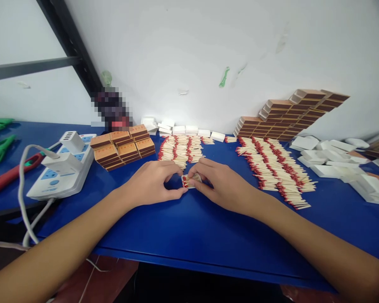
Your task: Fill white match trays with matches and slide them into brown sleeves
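Your left hand [151, 183] and right hand [221, 185] meet at the centre of the frame. Each one pinches an end of a small white tray [191, 181] between thumb and fingertips. The tray sits low over the blue table [192, 235], and red match heads show in it between your fingers. I cannot tell how full it is.

Just behind your hands lies a flat pile of matches [181, 149], thin pale sticks with red tips laid in rough rows. A longer band of matches [274, 170] runs down the right of the frame.

Judging by the layout, a good share is done. Closed brown boxes [123, 145] sit in a neat block at centre left, and many more brown boxes [290, 115] are stacked in steps against the wall at upper right. Much is left too: both match piles are loose, a row of white empty trays [183, 129] lines the wall, and more white trays [341, 162] are scattered at the right edge.

The boxes look like matt card with sharp edges, and the table is smooth and slightly glossy. At the left sit a white power strip [61, 168] with a plugged-in adapter, and a red-handled tool [9, 174].
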